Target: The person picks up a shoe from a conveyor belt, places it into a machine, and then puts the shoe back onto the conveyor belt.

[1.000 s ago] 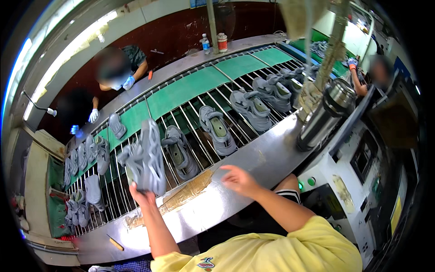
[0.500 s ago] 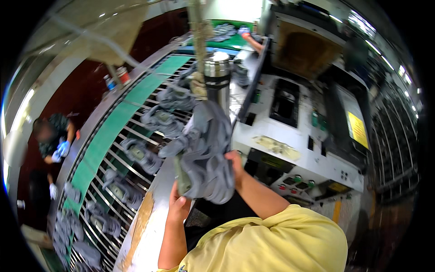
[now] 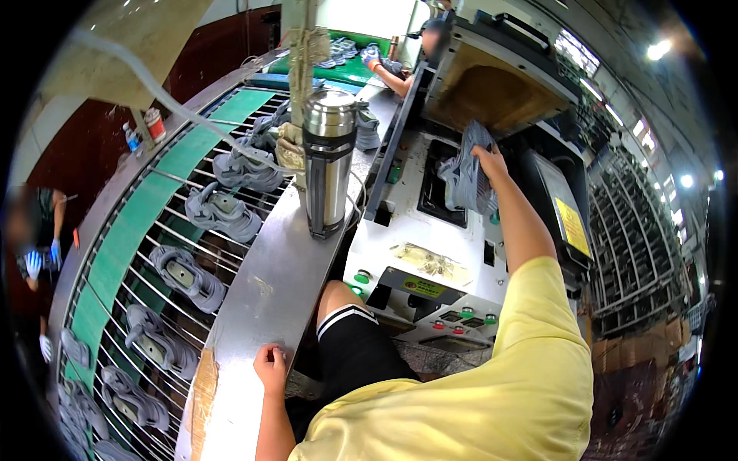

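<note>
My right hand (image 3: 490, 160) is stretched out over the white machine (image 3: 430, 261) and grips a grey shoe (image 3: 463, 175) above the machine's dark opening (image 3: 440, 192). My left hand (image 3: 270, 367) rests with curled fingers on the steel ledge (image 3: 265, 300) beside the conveyor and holds nothing. Several grey shoes (image 3: 223, 215) lie on the wire rack conveyor (image 3: 146, 269) to the left.
A tall steel flask (image 3: 328, 161) stands on the ledge ahead. The machine's front panel has green and red buttons (image 3: 361, 278). A person in blue gloves (image 3: 34, 246) works at far left; another person's arm (image 3: 388, 73) reaches in at the top. Metal racks (image 3: 638, 230) stand at right.
I have turned right from the conveyor to the machine. The right hand carried the grey shoe over the machine opening; the left hand let go of it and dropped onto the ledge.
</note>
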`<state>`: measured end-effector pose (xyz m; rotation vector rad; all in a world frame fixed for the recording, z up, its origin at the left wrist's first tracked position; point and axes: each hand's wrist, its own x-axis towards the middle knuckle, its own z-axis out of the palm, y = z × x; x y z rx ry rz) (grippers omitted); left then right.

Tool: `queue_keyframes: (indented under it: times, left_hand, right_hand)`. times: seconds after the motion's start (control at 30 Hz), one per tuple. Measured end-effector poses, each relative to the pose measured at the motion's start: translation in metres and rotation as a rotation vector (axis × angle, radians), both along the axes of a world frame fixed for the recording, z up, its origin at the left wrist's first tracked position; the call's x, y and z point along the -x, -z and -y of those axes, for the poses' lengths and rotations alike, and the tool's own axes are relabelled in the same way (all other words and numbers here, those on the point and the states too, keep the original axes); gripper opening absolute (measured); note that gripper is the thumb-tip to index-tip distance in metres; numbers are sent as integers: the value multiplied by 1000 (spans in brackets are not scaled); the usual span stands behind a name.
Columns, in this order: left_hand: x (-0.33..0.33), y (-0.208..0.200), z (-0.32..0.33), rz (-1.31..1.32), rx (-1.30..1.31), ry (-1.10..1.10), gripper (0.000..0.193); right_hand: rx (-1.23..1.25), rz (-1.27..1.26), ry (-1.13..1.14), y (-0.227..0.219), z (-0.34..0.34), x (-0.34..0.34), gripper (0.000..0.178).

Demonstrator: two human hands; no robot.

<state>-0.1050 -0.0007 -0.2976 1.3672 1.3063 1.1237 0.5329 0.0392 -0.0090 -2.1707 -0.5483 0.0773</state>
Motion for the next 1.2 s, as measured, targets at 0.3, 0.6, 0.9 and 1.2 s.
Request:
queue_keyframes:
  times: [0.3, 0.6, 0.9, 1.2]
  left_hand:
    - [5, 3, -1, -170, -70, -39, 8]
    - [-40, -16, -16, 733, 702, -116, 29]
    - [-183, -95, 8, 1226, 1004, 204, 76]
    - [-187, -85, -11, 897, 916, 449, 58]
  right_hand:
    - [633, 96, 163, 42, -87, 20, 90]
    - [512, 597, -83, 69, 17, 79, 70]
    - [142, 737, -218, 103, 242, 106, 43]
    - [375, 610, 354, 63, 327, -76, 66]
